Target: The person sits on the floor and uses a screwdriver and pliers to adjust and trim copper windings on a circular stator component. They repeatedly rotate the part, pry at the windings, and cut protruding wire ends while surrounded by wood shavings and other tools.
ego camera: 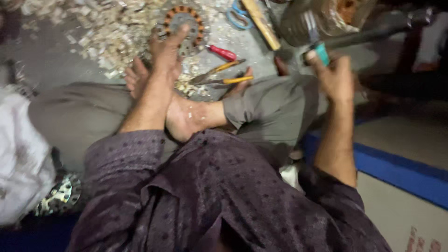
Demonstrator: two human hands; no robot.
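Presently, the left hand (164, 50) reaches forward with fingers extended and loosely spread, its fingertips resting on the near edge of a round motor stator (183, 29) that lies flat on the grey floor (51, 58). The stator shows a ring of copper-coloured windings around a central opening. The hand grips nothing; it merely touches the ring.

The right hand (332, 74) is raised at the right of the view, closed around the teal handle of a tool (317, 44) whose grey metal upper part rises above the fist. The picture is blurred there, so the kind of tool cannot be told.

Just beside the stator, to its right, lies a red-handled screwdriver (222, 52). Nearer the person, a pair of yellow-handled pliers (223, 74) lies with handles spread, close to the bare foot (184, 116) tucked under the left forearm. A heap of pale scraps (100, 32) covers the floor to the left of the stator and behind it.

Further back, blue-handled scissors (238, 14) and a wooden stick (260, 22) lie near the top edge. A second round metal part (60, 196) shows at lower left, beside white cloth (21, 154). A blue-edged mat (396, 170) runs along the right
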